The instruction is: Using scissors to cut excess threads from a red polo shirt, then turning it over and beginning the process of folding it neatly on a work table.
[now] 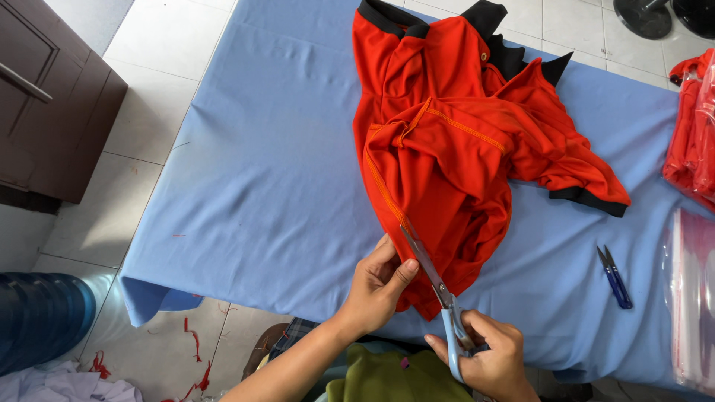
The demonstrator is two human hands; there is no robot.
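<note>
Both hands busy: right hand fingers looped through scissors, blades pointing up-left along the shirt seam; left hand pinches the hem.

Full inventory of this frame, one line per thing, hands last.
shirt: 1, red-orange with black collar and cuffs, crumpled on the table, centre
scissors: 1, light blue handles, blades at the shirt's lower edge
thread snips: 1, dark blue, on the table right of the shirt
table cover: 1, light blue, over the table
plastic bags: clear, count unclear, right edge
red garments: stack, red, upper right edge
cabinet: 1, dark brown, upper left
water jug: 1, blue, floor lower left
thread scraps: several, red, on the floor
left hand: 1, pinching the shirt's edge
right hand: 1, holding the scissors
</note>
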